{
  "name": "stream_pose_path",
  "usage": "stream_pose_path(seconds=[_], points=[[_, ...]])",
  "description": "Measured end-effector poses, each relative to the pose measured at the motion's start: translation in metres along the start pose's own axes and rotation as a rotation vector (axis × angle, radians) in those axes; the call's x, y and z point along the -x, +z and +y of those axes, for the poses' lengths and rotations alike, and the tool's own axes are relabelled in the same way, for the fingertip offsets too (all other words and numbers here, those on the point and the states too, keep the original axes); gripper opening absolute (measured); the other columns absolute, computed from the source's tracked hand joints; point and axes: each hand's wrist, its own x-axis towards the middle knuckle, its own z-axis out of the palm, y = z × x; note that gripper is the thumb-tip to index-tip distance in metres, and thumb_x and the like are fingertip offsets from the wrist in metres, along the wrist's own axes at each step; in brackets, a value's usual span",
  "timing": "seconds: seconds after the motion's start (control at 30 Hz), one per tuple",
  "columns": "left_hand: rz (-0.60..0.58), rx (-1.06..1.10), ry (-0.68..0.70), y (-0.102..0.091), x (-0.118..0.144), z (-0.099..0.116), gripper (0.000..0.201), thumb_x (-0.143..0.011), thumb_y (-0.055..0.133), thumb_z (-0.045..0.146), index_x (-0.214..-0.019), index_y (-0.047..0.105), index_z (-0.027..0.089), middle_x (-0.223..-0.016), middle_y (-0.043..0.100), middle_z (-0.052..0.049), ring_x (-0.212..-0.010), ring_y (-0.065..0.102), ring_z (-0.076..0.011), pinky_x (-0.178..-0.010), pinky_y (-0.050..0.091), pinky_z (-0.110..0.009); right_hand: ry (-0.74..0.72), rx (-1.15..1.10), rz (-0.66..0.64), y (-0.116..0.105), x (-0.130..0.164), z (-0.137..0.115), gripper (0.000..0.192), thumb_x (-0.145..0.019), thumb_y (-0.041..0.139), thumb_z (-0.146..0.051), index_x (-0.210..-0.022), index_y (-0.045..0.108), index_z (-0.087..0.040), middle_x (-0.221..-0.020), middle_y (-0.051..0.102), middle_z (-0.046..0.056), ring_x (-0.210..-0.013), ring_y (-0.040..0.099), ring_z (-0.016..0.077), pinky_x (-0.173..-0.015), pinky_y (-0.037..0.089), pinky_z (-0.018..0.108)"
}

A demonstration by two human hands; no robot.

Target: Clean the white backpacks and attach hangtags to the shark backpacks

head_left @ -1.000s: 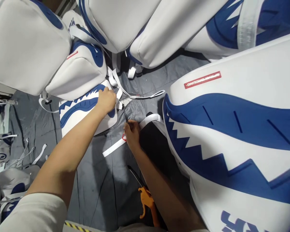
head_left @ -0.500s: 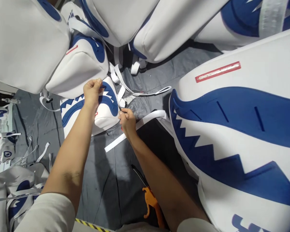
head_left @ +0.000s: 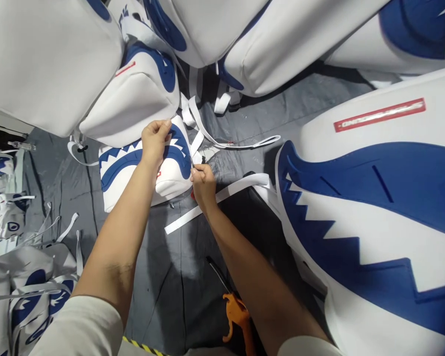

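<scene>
A small white bag (head_left: 170, 187) with blue jagged-tooth trim and a small red tag lies on the dark grey cover in front of me. My left hand (head_left: 155, 143) is above its upper side, thumb and fingers pinched together near the blue trim. Whatever they pinch is too small to make out. At the bag's right edge, my right hand (head_left: 204, 185) is closed around a thin dark-tipped tool (head_left: 192, 162). Its tip points at the bag's side, and a bit of red shows below the hand. Most of the tool is hidden by the fingers.
A large white bag (head_left: 385, 198) with blue teeth fills the right. More white bags (head_left: 133, 106) stand along the back, and others (head_left: 33, 291) lie lower left. A loose white strap (head_left: 241, 187) crosses beside my right wrist. An orange tool with a trigger (head_left: 237, 316) lies below.
The whole view has shifted, so things stand a little farther right. Both hands keep about the same place on the small bag, with their grips unchanged.
</scene>
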Motion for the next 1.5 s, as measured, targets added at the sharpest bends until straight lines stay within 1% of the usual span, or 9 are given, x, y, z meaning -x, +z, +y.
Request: stream_pose_path(seconds=[0.13, 0.37, 0.83, 1.0, 1.17, 1.27, 1.4, 1.47, 1.5], points=[[0.015, -0.004, 0.008, 0.002, 0.001, 0.001, 0.023, -0.081, 0.075, 0.020, -0.064, 0.059, 0.016, -0.062, 0.057, 0.004, -0.055, 0.050, -0.0054, -0.057, 0.045, -0.016, -0.009, 0.023, -0.014, -0.004, 0.005, 0.001, 0.024, -0.079, 0.054, -0.042, -0.089, 0.056, -0.021, -0.058, 0.056, -0.006, -0.057, 0.051, 0.0146, -0.060, 0.039, 0.028], [-0.006, -0.051, 0.074, 0.005, 0.001, 0.000, 0.025, -0.083, 0.069, 0.009, -0.061, 0.060, 0.015, -0.054, 0.052, 0.006, -0.050, 0.044, -0.0052, -0.053, 0.037, -0.017, -0.024, 0.019, -0.014, 0.000, -0.002, 0.003, 0.025, -0.078, 0.055, -0.040, -0.093, 0.057, -0.020, -0.060, 0.055, -0.006, -0.056, 0.049, 0.0136, -0.058, 0.036, 0.028], [-0.028, -0.124, 0.113, 0.002, -0.003, -0.008, 0.022, -0.081, 0.075, 0.019, -0.066, 0.060, 0.016, -0.058, 0.054, 0.006, -0.052, 0.046, -0.0057, -0.055, 0.039, -0.018, -0.078, 0.042, 0.002, 0.003, -0.009, 0.008, 0.021, -0.079, 0.056, -0.039, -0.092, 0.057, -0.021, -0.059, 0.056, -0.007, -0.058, 0.052, 0.0149, -0.061, 0.038, 0.029], [-0.027, -0.127, 0.120, 0.003, -0.002, -0.008, 0.023, -0.078, 0.078, 0.021, -0.066, 0.060, 0.017, -0.059, 0.055, 0.006, -0.053, 0.047, -0.0053, -0.056, 0.040, -0.018, -0.135, 0.067, 0.013, 0.003, -0.007, 0.008, 0.017, -0.081, 0.055, -0.036, -0.090, 0.056, -0.022, -0.058, 0.054, -0.006, -0.060, 0.053, 0.0159, -0.063, 0.038, 0.030], [-0.034, -0.118, 0.112, 0.002, -0.001, -0.009, 0.022, -0.078, 0.078, 0.023, -0.067, 0.060, 0.017, -0.059, 0.056, 0.006, -0.052, 0.047, -0.0058, -0.056, 0.040, -0.019, -0.112, -0.099, 0.197, 0.005, -0.008, 0.002, 0.021, -0.082, 0.053, -0.037, -0.095, 0.054, -0.021, -0.060, 0.053, -0.006, -0.057, 0.052, 0.0159, -0.060, 0.041, 0.030], [-0.032, -0.106, 0.095, -0.001, -0.003, -0.012, 0.023, -0.079, 0.078, 0.025, -0.068, 0.059, 0.018, -0.057, 0.054, 0.006, -0.052, 0.046, -0.0065, -0.056, 0.039, -0.022, -0.117, -0.134, 0.234, 0.005, -0.010, -0.001, 0.021, -0.083, 0.052, -0.035, -0.097, 0.052, -0.020, -0.060, 0.052, -0.006, -0.055, 0.051, 0.0154, -0.060, 0.042, 0.030], [-0.030, -0.142, 0.104, -0.001, -0.006, -0.017, 0.021, -0.082, 0.075, 0.027, -0.070, 0.059, 0.019, -0.062, 0.057, 0.005, -0.058, 0.048, -0.0083, -0.063, 0.042, -0.026, -0.153, -0.138, 0.241, 0.002, 0.000, -0.005, 0.023, -0.085, 0.052, -0.037, -0.100, 0.051, -0.020, -0.061, 0.052, -0.006, -0.058, 0.052, 0.0153, -0.061, 0.043, 0.030], [-0.079, -0.291, 0.173, 0.002, -0.003, -0.015, 0.016, -0.082, 0.073, 0.024, -0.070, 0.062, 0.020, -0.070, 0.063, 0.002, -0.070, 0.055, -0.0122, -0.073, 0.045, -0.030, -0.151, -0.134, 0.258, -0.001, 0.013, -0.010, 0.023, -0.086, 0.051, -0.037, -0.101, 0.050, -0.020, -0.062, 0.050, -0.006, -0.057, 0.050, 0.0145, -0.060, 0.043, 0.029], [-0.136, -0.421, 0.227, 0.004, 0.001, -0.013, 0.013, -0.079, 0.074, 0.022, -0.071, 0.064, 0.020, -0.078, 0.067, -0.001, -0.081, 0.059, -0.0161, -0.081, 0.046, -0.033, -0.149, -0.120, 0.260, -0.003, 0.021, -0.012, 0.023, -0.087, 0.050, -0.038, -0.102, 0.049, -0.021, -0.063, 0.050, -0.006, -0.057, 0.049, 0.0141, -0.060, 0.042, 0.029]])
